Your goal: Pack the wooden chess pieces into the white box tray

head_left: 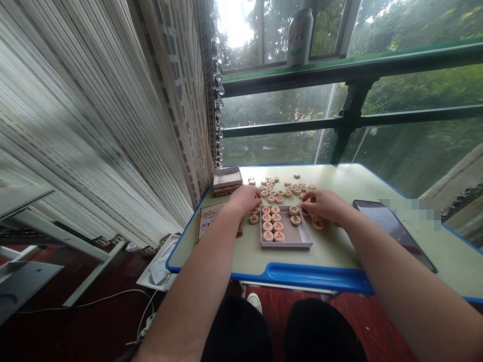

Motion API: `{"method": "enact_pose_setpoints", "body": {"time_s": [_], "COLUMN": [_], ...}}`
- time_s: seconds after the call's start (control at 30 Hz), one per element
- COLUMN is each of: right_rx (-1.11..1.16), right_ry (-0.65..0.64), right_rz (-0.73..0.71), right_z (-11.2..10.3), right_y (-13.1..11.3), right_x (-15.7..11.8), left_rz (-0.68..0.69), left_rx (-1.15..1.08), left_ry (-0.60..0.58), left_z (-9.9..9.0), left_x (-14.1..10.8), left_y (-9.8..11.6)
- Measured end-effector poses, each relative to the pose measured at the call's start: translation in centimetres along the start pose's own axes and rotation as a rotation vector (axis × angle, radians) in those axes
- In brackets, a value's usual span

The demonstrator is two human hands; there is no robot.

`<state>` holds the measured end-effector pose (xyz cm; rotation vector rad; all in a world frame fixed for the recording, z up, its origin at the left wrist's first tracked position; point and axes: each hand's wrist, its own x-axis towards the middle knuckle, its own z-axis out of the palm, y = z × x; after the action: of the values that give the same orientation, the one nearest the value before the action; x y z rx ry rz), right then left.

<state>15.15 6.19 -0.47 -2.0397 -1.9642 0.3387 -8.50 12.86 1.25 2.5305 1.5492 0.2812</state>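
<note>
An open shallow box (298,236) lies on the table, with two columns of red-marked round wooden pieces (278,227) on its left side and two dark-marked pieces (295,220) near its upper right. My left hand (247,197) is just beyond the box's upper left, fingers bent together among loose pieces; what they hold is too small to make out. Close to the box's right edge is my right hand (317,203), its fingers closed by several pieces, their grip partly hidden. More loose pieces (279,199) are scattered behind the box.
Stacked boxes (228,177) stand at the table's back left. A printed box lid (207,221) lies under my left forearm. To the right is a tablet (394,234). The table (249,256) has a blue rim; a can (299,37) stands on the window rail.
</note>
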Motion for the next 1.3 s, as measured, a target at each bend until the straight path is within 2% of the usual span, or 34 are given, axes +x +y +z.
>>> {"method": "enact_pose_setpoints", "body": {"time_s": [0.17,0.4,0.63,0.93,1.1,1.23,1.3], "right_rx": [0.014,0.053,-0.027,-0.016,0.065,0.093,0.051], "right_ry": [0.013,0.002,0.041,0.073,0.040,0.157,0.148], "right_rz": [-0.005,0.015,-0.020,-0.004,0.017,0.115,0.139], "right_z": [-0.1,-0.2,0.1,0.3,-0.2,-1.1,-1.3], "right_y": [-0.2,-0.3,-0.3,0.1,0.2,0.5,0.7], "right_x": [-0.1,-0.3,0.1,0.4,0.2,-0.1,-0.2], "left_rz": [0.032,0.050,-0.035,0.012,0.031,0.032,0.029], "left_rx": [-0.007,-0.012,0.018,0.010,0.010,0.044,0.059], "left_ry": [0.018,0.120,-0.001,0.057,0.049,0.079,0.058], "left_z": [0.4,0.2,-0.4,0.0,-0.1,-0.4,-0.5], "left_x": [0.3,0.2,-0.4,-0.1,-0.1,-0.3,-0.3], "left_y": [-0.3,-0.2,0.4,0.0,0.1,0.3,0.2]}}
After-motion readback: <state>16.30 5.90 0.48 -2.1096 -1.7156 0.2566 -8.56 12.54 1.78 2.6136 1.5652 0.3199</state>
